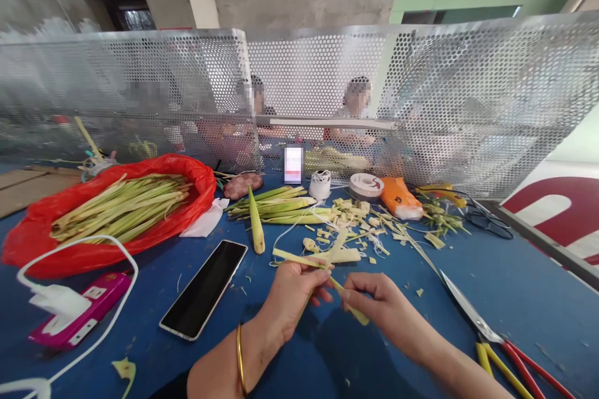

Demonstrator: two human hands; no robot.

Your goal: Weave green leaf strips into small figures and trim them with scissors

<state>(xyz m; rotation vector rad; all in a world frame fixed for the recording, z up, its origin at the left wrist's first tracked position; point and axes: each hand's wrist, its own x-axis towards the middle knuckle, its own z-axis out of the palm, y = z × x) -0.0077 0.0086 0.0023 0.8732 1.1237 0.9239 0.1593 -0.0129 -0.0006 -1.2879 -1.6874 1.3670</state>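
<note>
Head-worn camera looks forward and down — close over the blue table (515,299).

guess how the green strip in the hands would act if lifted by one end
The leaf strip looks thin and narrow, so probably light. It juts straight past the left hand unsupported, so likely fairly stiff. The right hand pinches its other end.

One left hand (292,293), one right hand (377,307), one green stalk (299,258) between them, one red bag (28,230), one phone (203,290), one scissors (470,313) lower right.
</note>
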